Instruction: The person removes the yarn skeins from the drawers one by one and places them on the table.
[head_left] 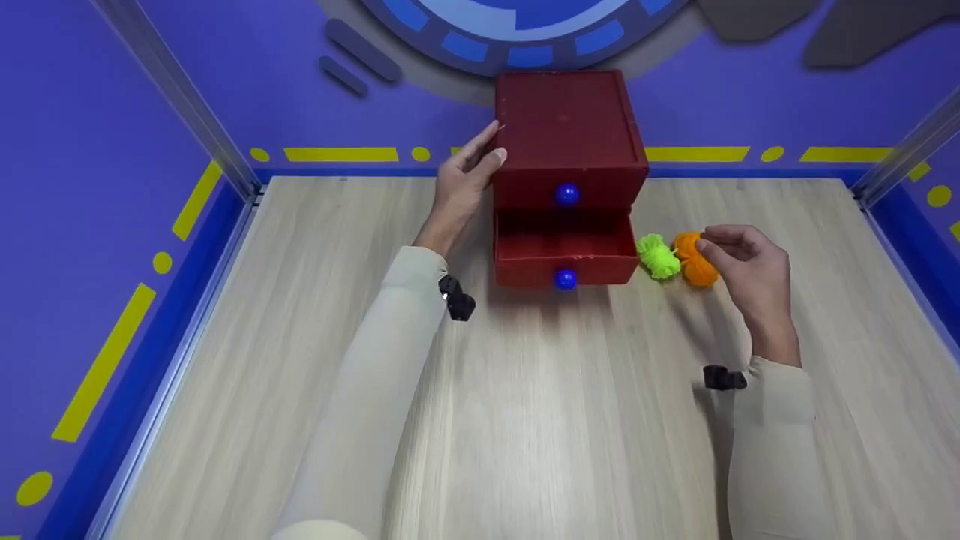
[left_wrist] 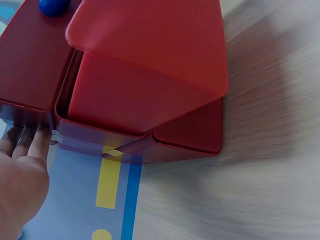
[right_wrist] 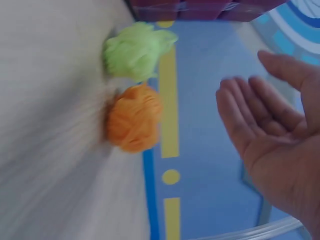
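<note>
A dark red drawer cabinet (head_left: 562, 120) stands against the back wall. One drawer (head_left: 525, 271) is pulled out below the shut top one; its visible inside looks bare. My left hand (head_left: 461, 187) rests on the cabinet's left side, fingers along the side wall and thumb at the upper edge. To the right of the cabinet lie a lime-green yarn ball (head_left: 658, 257) and an orange yarn ball (head_left: 696, 262), side by side. My right hand (head_left: 754, 277) hovers just by the orange ball. In the right wrist view its loosely bent fingers hold nothing, apart from both balls.
Blue knobs (head_left: 567, 196) stick out from the drawer fronts. Beneath the pulled-out drawer, the left wrist view shows another red section (left_wrist: 192, 127). Blue panels with yellow marks (head_left: 341, 154) wall in the wooden table (head_left: 525, 420) at the back and sides.
</note>
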